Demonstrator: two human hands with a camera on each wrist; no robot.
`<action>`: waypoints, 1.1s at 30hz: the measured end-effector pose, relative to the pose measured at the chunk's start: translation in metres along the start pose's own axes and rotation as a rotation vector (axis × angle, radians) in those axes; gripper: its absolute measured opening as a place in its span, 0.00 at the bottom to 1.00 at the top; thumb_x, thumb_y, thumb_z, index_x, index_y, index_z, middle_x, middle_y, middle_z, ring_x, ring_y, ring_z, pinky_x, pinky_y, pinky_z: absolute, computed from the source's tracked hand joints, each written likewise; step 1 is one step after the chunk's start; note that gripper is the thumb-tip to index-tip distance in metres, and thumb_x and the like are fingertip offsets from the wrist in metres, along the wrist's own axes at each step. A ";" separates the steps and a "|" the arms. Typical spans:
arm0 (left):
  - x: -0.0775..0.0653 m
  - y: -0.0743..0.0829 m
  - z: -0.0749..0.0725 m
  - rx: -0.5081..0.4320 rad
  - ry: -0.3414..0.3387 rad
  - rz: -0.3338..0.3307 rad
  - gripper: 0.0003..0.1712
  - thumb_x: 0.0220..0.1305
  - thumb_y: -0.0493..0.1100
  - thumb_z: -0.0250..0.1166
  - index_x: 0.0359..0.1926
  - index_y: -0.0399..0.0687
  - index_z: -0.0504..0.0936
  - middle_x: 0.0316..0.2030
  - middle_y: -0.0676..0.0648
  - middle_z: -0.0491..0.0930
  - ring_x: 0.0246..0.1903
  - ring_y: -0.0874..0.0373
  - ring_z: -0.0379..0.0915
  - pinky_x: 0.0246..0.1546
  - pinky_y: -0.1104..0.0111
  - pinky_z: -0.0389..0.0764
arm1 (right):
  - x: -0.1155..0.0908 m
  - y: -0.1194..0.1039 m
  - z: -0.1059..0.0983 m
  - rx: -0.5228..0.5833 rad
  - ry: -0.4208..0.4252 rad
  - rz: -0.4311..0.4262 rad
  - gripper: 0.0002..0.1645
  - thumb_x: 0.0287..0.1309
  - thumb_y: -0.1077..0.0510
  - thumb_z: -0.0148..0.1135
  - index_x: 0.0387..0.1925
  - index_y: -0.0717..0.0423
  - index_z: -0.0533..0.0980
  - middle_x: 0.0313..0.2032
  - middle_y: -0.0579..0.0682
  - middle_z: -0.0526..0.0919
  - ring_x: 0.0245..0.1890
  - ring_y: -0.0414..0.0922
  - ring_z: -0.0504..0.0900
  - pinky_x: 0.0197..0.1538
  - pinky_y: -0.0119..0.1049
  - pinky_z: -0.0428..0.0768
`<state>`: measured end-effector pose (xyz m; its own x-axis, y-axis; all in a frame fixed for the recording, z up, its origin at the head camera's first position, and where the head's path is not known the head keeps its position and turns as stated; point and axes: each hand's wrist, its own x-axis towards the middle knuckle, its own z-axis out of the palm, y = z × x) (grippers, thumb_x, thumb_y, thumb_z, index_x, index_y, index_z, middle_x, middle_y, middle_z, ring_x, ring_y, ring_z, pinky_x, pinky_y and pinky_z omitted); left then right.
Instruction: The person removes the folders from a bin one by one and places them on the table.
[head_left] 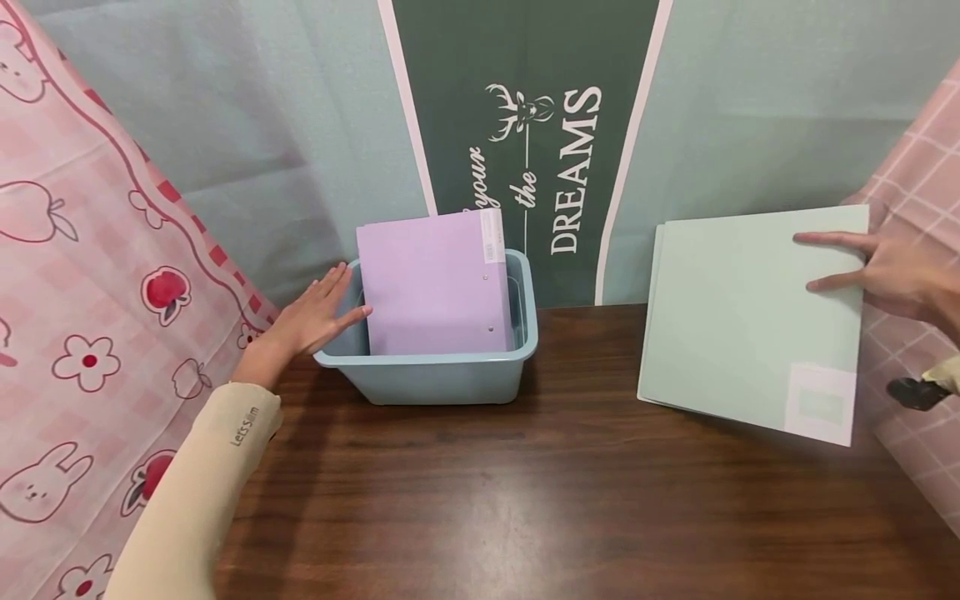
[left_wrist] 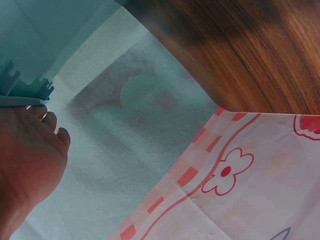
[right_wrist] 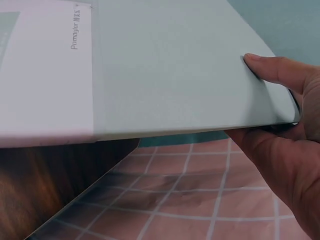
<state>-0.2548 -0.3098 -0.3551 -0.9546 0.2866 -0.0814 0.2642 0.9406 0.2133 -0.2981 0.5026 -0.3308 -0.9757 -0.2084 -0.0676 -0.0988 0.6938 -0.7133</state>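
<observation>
A light blue plastic bin (head_left: 442, 383) stands against the back cloth, with a purple binder (head_left: 431, 287) upright inside it. My left hand (head_left: 311, 315) rests at the bin's left rim with its fingers extended and its thumb beside the binder. In the left wrist view, the fingertips of that hand (left_wrist: 35, 160) meet the rim of the bin (left_wrist: 47, 35). On the right, my right hand (head_left: 903, 271) grips a pale green binder (head_left: 750, 317) by its right edge. The right wrist view has the thumb on top of the binder (right_wrist: 170, 75) and other fingers underneath.
Brown wood-grain table (head_left: 480, 500) spreads in front of the bin. A grey-green cloth (head_left: 315, 100) with printed lettering hangs behind. Pink patterned cloth (head_left: 90, 275) borders the left side, and pink checked cloth (head_left: 918, 400) the right.
</observation>
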 end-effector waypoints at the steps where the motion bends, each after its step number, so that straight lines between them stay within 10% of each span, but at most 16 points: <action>1: 0.000 0.000 0.000 0.000 0.000 -0.002 0.55 0.79 0.72 0.44 0.85 0.39 0.37 0.85 0.37 0.33 0.85 0.43 0.28 0.82 0.44 0.35 | 0.001 0.003 0.000 -0.004 -0.012 -0.004 0.51 0.68 0.65 0.70 0.84 0.35 0.58 0.76 0.25 0.54 0.63 0.19 0.61 0.43 0.12 0.67; 5: 0.002 0.002 0.001 0.006 -0.002 -0.009 0.55 0.79 0.73 0.43 0.85 0.41 0.36 0.85 0.38 0.33 0.85 0.43 0.28 0.83 0.45 0.35 | 0.002 0.011 0.001 -0.002 -0.033 0.030 0.51 0.67 0.64 0.71 0.83 0.34 0.59 0.77 0.27 0.53 0.58 0.19 0.68 0.43 0.21 0.80; 12: 0.002 0.005 -0.001 0.002 -0.006 -0.015 0.55 0.79 0.72 0.43 0.85 0.40 0.36 0.85 0.38 0.33 0.85 0.42 0.29 0.82 0.44 0.36 | 0.008 0.022 -0.001 -0.162 -0.107 0.063 0.53 0.65 0.52 0.75 0.84 0.37 0.58 0.85 0.57 0.38 0.65 0.31 0.57 0.44 0.14 0.68; 17: 0.001 0.008 -0.002 -0.003 -0.009 -0.020 0.55 0.80 0.72 0.43 0.85 0.40 0.36 0.85 0.38 0.33 0.85 0.42 0.29 0.82 0.44 0.36 | 0.012 0.027 -0.001 -0.163 -0.176 0.079 0.53 0.66 0.50 0.74 0.84 0.39 0.57 0.85 0.59 0.37 0.71 0.37 0.50 0.54 0.17 0.67; 21: -0.001 0.008 -0.002 -0.009 -0.014 -0.026 0.55 0.80 0.72 0.43 0.85 0.40 0.35 0.85 0.38 0.31 0.85 0.42 0.29 0.82 0.44 0.36 | 0.016 0.028 0.002 -0.167 -0.197 0.068 0.53 0.66 0.51 0.74 0.84 0.44 0.56 0.84 0.64 0.38 0.82 0.53 0.35 0.79 0.55 0.55; 23: -0.001 0.008 -0.003 -0.012 -0.016 -0.027 0.55 0.79 0.73 0.43 0.85 0.41 0.34 0.85 0.38 0.31 0.85 0.42 0.30 0.82 0.44 0.36 | 0.018 0.029 0.004 -0.206 -0.194 0.048 0.52 0.66 0.51 0.74 0.84 0.47 0.57 0.83 0.68 0.43 0.80 0.62 0.41 0.74 0.65 0.56; 26: -0.002 0.008 -0.002 -0.013 -0.019 -0.027 0.56 0.79 0.73 0.43 0.85 0.40 0.34 0.85 0.38 0.32 0.84 0.41 0.30 0.82 0.43 0.37 | 0.022 0.032 0.008 -0.281 -0.167 0.011 0.51 0.65 0.50 0.76 0.82 0.50 0.61 0.80 0.72 0.52 0.71 0.65 0.54 0.63 0.48 0.63; 33: -0.003 0.007 -0.002 -0.015 -0.021 -0.026 0.56 0.79 0.74 0.42 0.85 0.42 0.34 0.85 0.39 0.31 0.84 0.41 0.31 0.82 0.43 0.37 | 0.031 0.044 0.019 -0.352 -0.084 -0.030 0.51 0.56 0.51 0.82 0.77 0.54 0.68 0.70 0.83 0.63 0.57 0.68 0.70 0.55 0.52 0.69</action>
<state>-0.2499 -0.3044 -0.3514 -0.9578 0.2664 -0.1077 0.2375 0.9449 0.2252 -0.3285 0.5133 -0.3772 -0.9533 -0.2782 -0.1173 -0.2031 0.8783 -0.4328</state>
